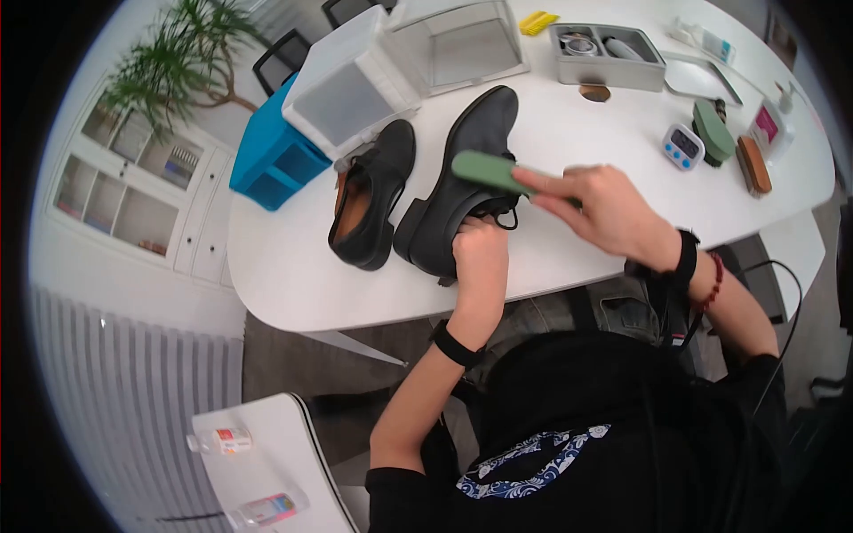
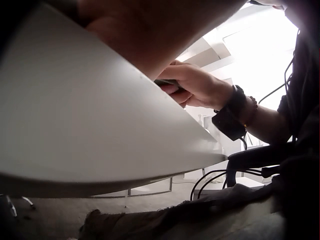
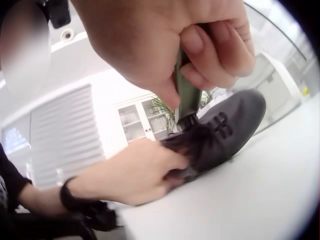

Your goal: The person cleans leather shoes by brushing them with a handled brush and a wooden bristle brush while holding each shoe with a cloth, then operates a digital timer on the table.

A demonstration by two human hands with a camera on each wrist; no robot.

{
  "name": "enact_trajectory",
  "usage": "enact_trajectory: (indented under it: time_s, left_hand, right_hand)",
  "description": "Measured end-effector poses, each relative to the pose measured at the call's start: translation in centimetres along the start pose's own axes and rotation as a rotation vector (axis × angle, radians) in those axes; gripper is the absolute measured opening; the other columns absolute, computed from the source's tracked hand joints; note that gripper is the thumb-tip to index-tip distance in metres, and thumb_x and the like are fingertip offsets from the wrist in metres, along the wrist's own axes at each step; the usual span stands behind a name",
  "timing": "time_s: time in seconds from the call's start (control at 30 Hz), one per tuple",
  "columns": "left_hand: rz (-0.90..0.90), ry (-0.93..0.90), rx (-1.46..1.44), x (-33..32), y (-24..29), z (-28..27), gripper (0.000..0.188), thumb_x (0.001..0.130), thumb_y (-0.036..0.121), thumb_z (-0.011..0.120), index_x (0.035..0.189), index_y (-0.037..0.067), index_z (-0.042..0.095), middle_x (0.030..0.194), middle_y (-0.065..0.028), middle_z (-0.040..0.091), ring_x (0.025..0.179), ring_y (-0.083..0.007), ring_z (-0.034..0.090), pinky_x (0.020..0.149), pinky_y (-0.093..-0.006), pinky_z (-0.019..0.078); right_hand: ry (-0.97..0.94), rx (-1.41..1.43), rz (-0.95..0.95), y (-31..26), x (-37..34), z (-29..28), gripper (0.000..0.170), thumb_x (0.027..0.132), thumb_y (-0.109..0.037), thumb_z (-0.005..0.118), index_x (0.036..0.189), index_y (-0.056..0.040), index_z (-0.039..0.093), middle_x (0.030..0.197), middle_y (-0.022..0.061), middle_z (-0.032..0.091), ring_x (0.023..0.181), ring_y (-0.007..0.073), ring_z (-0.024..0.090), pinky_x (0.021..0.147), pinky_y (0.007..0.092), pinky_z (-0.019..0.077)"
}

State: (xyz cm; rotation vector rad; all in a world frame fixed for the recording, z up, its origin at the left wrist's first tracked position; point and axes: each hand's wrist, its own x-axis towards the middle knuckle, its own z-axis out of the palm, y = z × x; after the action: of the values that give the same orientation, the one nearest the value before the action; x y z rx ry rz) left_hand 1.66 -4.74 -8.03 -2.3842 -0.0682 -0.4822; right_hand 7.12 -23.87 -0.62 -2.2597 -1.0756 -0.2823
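A black lace-up shoe [image 1: 484, 120] lies on the white table with its toe pointing away from the person. My left hand [image 1: 482, 253] grips it at the ankle opening, fingers partly tucked inside. My right hand [image 1: 613, 213] holds a green shoe brush [image 1: 482, 171] by one end, above the laces. In the right wrist view the dark bristles [image 3: 188, 121] face down right at the shoe's upper. The second black shoe [image 1: 378, 186] stands just left of the first, its tan lining showing. In the left wrist view the table edge hides most of what both hands hold.
Behind the shoes stand clear-fronted white boxes [image 1: 342, 89] and a blue holder [image 1: 280, 151]. A metal tin [image 1: 613, 67] sits at the back. To the right are a timer [image 1: 682, 147], another green brush [image 1: 713, 133], a wooden brush [image 1: 753, 167] and a bottle [image 1: 771, 129].
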Motion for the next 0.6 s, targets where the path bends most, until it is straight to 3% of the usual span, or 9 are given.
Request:
enact_trajectory:
  time_s: [0.07, 0.23, 0.33, 0.37, 0.4, 0.47, 0.5, 0.53, 0.6]
  left_hand:
    - [0.035, -0.054, 0.017, 0.0, 0.1, -0.2, 0.005, 0.085, 0.016, 0.063, 0.081, 0.016, 0.067, 0.075, 0.0, 0.062, 0.068, -0.0125, 0.065, 0.052, -0.0243, 0.0454]
    - [-0.044, 0.022, 0.069, 0.0, 1.3, -0.2, 0.006, 0.084, 0.018, 0.061, 0.082, 0.017, 0.066, 0.075, 0.0023, 0.062, 0.071, -0.0109, 0.063, 0.06, -0.0246, 0.0441]
    - [-0.059, 0.025, 0.018, 0.3, 1.6, -0.2, 0.007, 0.083, 0.018, 0.061, 0.081, 0.017, 0.067, 0.073, 0.0042, 0.061, 0.075, -0.0109, 0.063, 0.063, -0.0256, 0.0435]
    - [0.075, -0.17, -0.098, 0.3, 1.2, -1.2, 0.013, 0.092, 0.018, 0.056, 0.096, 0.013, 0.067, 0.087, 0.0007, 0.062, 0.089, -0.0135, 0.064, 0.074, -0.0278, 0.047]
    - [0.039, -0.191, -0.124, 0.5, 2.7, 0.6, 0.013, 0.092, 0.018, 0.056, 0.096, 0.013, 0.067, 0.087, 0.0007, 0.062, 0.089, -0.0135, 0.064, 0.074, -0.0278, 0.047]
    - [-0.493, 0.28, 1.012, 0.7, 6.9, 5.8, 0.021, 0.102, 0.019, 0.045, 0.116, 0.011, 0.059, 0.109, -0.0029, 0.059, 0.108, -0.0143, 0.059, 0.091, -0.0295, 0.0464]
    - [-0.506, 0.264, 1.005, 0.4, 6.3, 5.3, 0.021, 0.102, 0.019, 0.045, 0.116, 0.011, 0.059, 0.109, -0.0029, 0.059, 0.108, -0.0143, 0.059, 0.091, -0.0295, 0.0464]
    - [-0.357, 0.166, 0.824, 0.1, 4.9, 4.0, 0.023, 0.102, 0.019, 0.045, 0.117, 0.011, 0.06, 0.109, -0.003, 0.059, 0.11, -0.0146, 0.058, 0.093, -0.0295, 0.0452]
    - [-0.058, 0.007, 0.446, -0.7, 1.2, 0.4, 0.026, 0.102, 0.019, 0.046, 0.119, 0.01, 0.063, 0.11, -0.0033, 0.06, 0.113, -0.0153, 0.056, 0.097, -0.0295, 0.0428]
  right_hand:
    - [-0.046, 0.167, -0.041, -1.6, -0.5, 0.5, 0.041, 0.094, -0.018, 0.068, 0.135, -0.0151, 0.065, 0.066, 0.0176, 0.055, 0.061, 0.035, 0.057, 0.061, 0.0424, 0.0444]
    - [-0.06, 0.045, 0.172, -3.0, 0.7, -1.2, 0.037, 0.094, -0.015, 0.067, 0.131, -0.0104, 0.067, 0.076, 0.0227, 0.063, 0.065, 0.0368, 0.057, 0.065, 0.0392, 0.0473]
    - [-0.033, 0.177, 0.075, -2.9, 0.5, 1.1, 0.039, 0.096, -0.011, 0.066, 0.135, -0.0094, 0.064, 0.077, 0.0211, 0.064, 0.061, 0.0163, 0.049, 0.065, 0.0323, 0.0473]
    - [-0.069, 0.254, 0.06, -3.6, 0.7, 1.7, 0.04, 0.097, -0.011, 0.067, 0.136, -0.0095, 0.064, 0.076, 0.0175, 0.064, 0.067, 0.0095, 0.044, 0.067, 0.0289, 0.0472]
    - [-0.111, 0.24, 0.039, -4.8, 1.3, 1.7, 0.04, 0.097, -0.011, 0.067, 0.136, -0.0095, 0.064, 0.076, 0.0175, 0.064, 0.067, 0.0095, 0.044, 0.067, 0.0289, 0.0472]
    - [-0.285, 0.302, 0.146, -7.4, 2.2, 1.6, 0.04, 0.097, -0.011, 0.067, 0.137, -0.0089, 0.063, 0.077, 0.0142, 0.064, 0.071, 0.0079, 0.042, 0.068, 0.0267, 0.0463]
    - [-0.29, 0.317, 0.029, -7.4, 2.6, 2.2, 0.04, 0.096, -0.01, 0.067, 0.136, -0.0099, 0.064, 0.075, 0.015, 0.063, 0.067, 0.0107, 0.047, 0.066, 0.0286, 0.0459]
    - [-0.297, 0.304, 0.024, -7.6, 3.0, 2.4, 0.04, 0.096, -0.01, 0.067, 0.136, -0.0099, 0.064, 0.075, 0.015, 0.063, 0.067, 0.0107, 0.047, 0.066, 0.0286, 0.0459]
    - [-0.362, 0.205, -0.176, -7.7, 3.8, 2.1, 0.04, 0.095, -0.01, 0.068, 0.135, -0.0111, 0.065, 0.072, 0.0159, 0.061, 0.062, 0.0204, 0.05, 0.064, 0.0317, 0.0455]
